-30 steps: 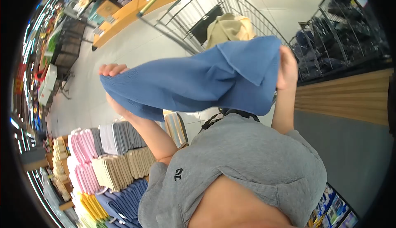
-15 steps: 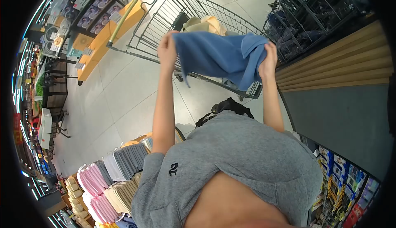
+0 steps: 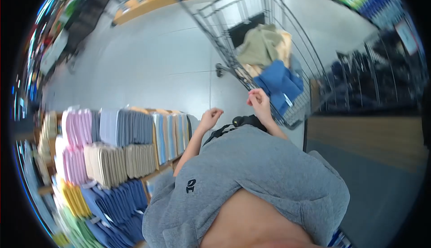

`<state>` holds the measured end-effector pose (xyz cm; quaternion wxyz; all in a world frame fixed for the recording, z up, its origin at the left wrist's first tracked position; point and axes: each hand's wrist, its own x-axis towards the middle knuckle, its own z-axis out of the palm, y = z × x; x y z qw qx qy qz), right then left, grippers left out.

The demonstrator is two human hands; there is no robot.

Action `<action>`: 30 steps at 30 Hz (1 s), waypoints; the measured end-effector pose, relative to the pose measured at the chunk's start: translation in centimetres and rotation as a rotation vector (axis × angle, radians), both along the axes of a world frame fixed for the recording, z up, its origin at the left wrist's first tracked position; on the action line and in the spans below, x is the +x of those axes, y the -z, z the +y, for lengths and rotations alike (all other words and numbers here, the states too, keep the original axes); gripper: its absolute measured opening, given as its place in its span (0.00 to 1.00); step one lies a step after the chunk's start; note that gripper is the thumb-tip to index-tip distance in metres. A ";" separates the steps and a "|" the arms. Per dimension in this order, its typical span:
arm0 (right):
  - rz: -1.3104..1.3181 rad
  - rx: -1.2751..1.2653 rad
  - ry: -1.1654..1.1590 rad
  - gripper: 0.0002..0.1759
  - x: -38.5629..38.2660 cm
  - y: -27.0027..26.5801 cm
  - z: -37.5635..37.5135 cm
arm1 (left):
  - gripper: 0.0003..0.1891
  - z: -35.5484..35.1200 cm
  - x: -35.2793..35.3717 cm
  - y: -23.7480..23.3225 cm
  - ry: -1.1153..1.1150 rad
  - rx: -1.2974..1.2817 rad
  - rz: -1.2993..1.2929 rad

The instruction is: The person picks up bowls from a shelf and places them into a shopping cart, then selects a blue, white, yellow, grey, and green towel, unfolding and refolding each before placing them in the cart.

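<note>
A blue cloth (image 3: 277, 83) lies crumpled in the metal shopping cart (image 3: 310, 53), beside an olive-green cloth (image 3: 260, 46) and a pale yellow one (image 3: 283, 48). My right hand (image 3: 259, 101) is just in front of the cart's near side, close to the blue cloth but not holding it, fingers loosely curled. Over the floor, left of the cart, my left hand (image 3: 211, 118) hangs in front of my body with its fingers bent together and nothing visible in them.
Shelves of folded towels in pink (image 3: 77, 128), grey, beige (image 3: 105, 165), striped and blue (image 3: 117, 205) stand at the lower left. A wire rack of dark packaged goods (image 3: 359, 80) is at the right, above a wooden panel. A wooden display ledge (image 3: 157, 1) runs along the top left.
The blue cloth, held stretched between both hands before, now lies in the cart, let go. Both hands have come down closer to my body. The view has turned toward the towel shelves.
</note>
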<state>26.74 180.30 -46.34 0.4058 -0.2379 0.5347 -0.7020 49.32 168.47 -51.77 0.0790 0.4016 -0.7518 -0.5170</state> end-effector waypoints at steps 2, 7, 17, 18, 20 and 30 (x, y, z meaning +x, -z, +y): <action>0.059 0.003 -0.232 0.03 1.6 -0.2 -2.0 | 0.12 2.2 4.4 0.1 -0.175 0.109 -0.010; 0.180 0.053 -0.807 0.04 6.2 -1.1 -6.6 | 0.11 7.9 12.5 0.8 -0.822 0.125 0.224; 0.273 -0.164 -1.598 0.04 27.8 -6.2 -9.2 | 0.11 20.0 21.8 -4.2 -1.644 -0.211 0.650; 0.226 -0.188 -1.649 0.04 30.7 -7.0 -8.5 | 0.11 20.8 23.4 -4.7 -1.695 -0.256 0.682; 0.170 -0.264 -1.733 0.04 36.3 -8.7 -6.9 | 0.11 22.5 26.1 -6.3 -1.785 -0.338 0.748; 0.218 -0.834 -2.025 0.05 51.0 -28.6 -4.0 | 0.08 28.8 38.8 -27.0 -1.593 -0.812 0.592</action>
